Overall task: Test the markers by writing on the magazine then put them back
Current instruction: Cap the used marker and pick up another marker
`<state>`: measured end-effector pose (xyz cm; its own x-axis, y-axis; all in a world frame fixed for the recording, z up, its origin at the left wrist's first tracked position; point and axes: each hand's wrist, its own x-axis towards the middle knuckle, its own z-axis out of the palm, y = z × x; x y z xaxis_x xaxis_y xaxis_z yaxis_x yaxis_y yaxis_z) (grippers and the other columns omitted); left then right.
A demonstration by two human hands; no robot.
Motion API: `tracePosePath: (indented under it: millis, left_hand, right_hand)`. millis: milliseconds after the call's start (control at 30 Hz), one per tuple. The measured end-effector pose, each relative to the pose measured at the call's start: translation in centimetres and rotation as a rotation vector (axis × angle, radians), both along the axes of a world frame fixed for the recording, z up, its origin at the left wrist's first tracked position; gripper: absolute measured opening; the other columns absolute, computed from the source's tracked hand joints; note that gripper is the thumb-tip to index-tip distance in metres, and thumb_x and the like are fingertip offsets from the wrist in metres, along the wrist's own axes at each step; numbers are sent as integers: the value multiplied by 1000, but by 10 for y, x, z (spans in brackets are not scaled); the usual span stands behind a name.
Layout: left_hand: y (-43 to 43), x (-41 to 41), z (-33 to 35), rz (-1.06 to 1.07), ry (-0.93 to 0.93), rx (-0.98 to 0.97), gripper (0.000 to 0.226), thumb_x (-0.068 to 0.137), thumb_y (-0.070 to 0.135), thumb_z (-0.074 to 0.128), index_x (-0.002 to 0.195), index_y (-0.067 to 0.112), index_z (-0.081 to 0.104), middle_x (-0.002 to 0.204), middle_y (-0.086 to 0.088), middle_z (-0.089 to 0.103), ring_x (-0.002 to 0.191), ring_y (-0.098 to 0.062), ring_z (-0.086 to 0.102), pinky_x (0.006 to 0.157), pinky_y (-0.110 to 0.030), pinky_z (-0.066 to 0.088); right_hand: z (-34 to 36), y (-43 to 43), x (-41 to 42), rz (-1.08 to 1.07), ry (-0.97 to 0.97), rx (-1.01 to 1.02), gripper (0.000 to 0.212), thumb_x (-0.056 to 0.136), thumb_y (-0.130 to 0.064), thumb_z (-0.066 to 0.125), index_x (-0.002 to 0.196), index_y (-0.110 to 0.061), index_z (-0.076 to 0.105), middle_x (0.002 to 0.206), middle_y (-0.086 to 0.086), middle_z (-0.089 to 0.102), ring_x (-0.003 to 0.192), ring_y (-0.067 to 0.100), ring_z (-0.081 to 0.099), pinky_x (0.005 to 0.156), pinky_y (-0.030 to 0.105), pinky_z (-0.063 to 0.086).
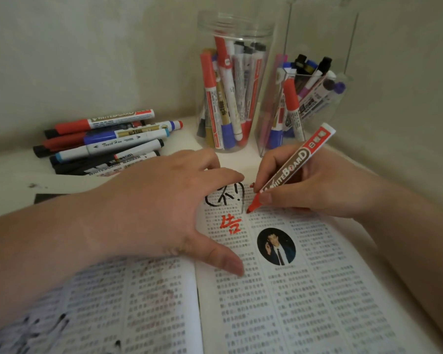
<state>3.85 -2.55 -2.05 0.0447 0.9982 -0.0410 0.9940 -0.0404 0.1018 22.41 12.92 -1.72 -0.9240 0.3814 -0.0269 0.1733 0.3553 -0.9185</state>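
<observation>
— Nearest the lens?
— The magazine (317, 302), open flat on the white table (10, 175). Printed columns, with a round portrait photo (276, 246) on the right page.
— Your hands?
— My left hand (169, 208) lies spread across the fold, fingers straight, pressing the pages down. My right hand (304, 187) grips the red marker (292, 167), uncapped, its tip on the right page just beside a black scrawl (225, 198). A red character (230, 224) sits below that.
— Beyond?
— A heap of loose markers (105, 141) at far left. To the right, a round clear jar (230, 85) and a square clear holder (299, 106), both full of markers, stand near the wall
</observation>
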Motion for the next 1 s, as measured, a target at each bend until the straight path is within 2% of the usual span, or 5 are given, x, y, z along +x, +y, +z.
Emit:
tracePosePath:
  millis: [300,467,600,700,1000]
  left_hand:
    - [0,-3,-9,-41,-69,111,115,50,108,41,147,54,12,131,31,22,122,5,24,101,-24,31]
    - [-3,-2,-17,-179,-242,406,60,84,20,44,143,22,37,130,12,36,116,-1,38,100,-19,33]
    - [5,1,-20,-191,-341,470,55,80,-3,29,128,12,49,118,14,38,103,2,46,93,-11,33]
    - [17,-1,-24,-59,-532,439,32,91,-9,46,112,11,59,108,6,52,90,-6,60,83,-16,41]
    - [4,-2,-26,-143,-775,378,63,92,-5,64,137,35,45,125,7,56,122,-11,63,102,-27,52]
  right_hand:
    - [0,-1,-2,-33,-15,91,12,83,4,76,79,-6,70,68,0,73,62,5,68,59,14,50]
    - [-2,-1,-3,-22,-39,98,8,74,-12,78,77,-7,72,74,18,72,56,17,63,55,23,49]
    - [-3,0,-2,-16,-28,104,8,74,-13,77,77,-8,71,77,26,71,60,39,61,60,34,48]
    - [0,-2,-1,32,-26,70,9,75,-9,78,80,-4,73,78,24,72,64,27,65,62,31,50]
    - [2,-2,-1,15,-82,48,10,77,-1,81,75,-3,71,61,12,65,49,14,53,48,21,41]
